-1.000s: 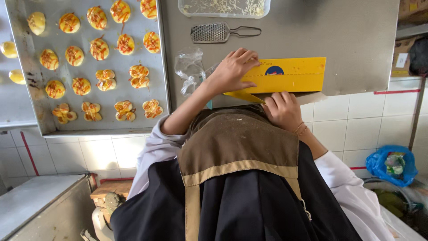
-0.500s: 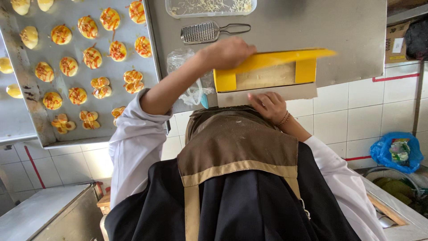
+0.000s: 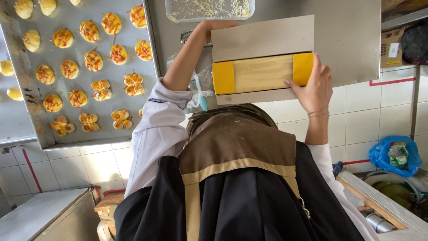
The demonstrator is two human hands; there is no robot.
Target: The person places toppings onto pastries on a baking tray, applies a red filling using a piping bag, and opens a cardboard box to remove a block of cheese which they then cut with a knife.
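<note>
1. The person is holding a cardboard box [image 3: 261,95] up over the steel table [image 3: 347,40], between the chest and the table's near edge.
2. The box's grey lid flap [image 3: 262,38] is standing open and pointing away from the body, and it is showing a long yellow block [image 3: 263,73] with a pale tan band across its middle. The block is lying lengthwise and filling the box.
3. The right hand [image 3: 315,87] is gripping the right end of the box. The thumb is pressing on the front by the block's yellow end, and the fingers are wrapping round the side.
4. The left hand [image 3: 218,24] is reaching up to the flap's far left corner and touching its top edge. The fingers are sitting behind the flap, so I cannot tell whether they are curled or spread.
5. A clear tub of shredded cheese [image 3: 209,9] is sitting just beyond that hand, and a metal grater [image 3: 186,36] is peeking out beside the wrist.
6. A crumpled clear plastic bag [image 3: 203,85] is lying under the left forearm, just beside the box.
7. On the left, a baking tray [image 3: 26,102] is carrying rows of small yellow pastries [image 3: 93,60] streaked with red sauce.
8. Down at the far right, a blue plastic bag [image 3: 394,156] is sitting low, well apart from both hands.
</note>
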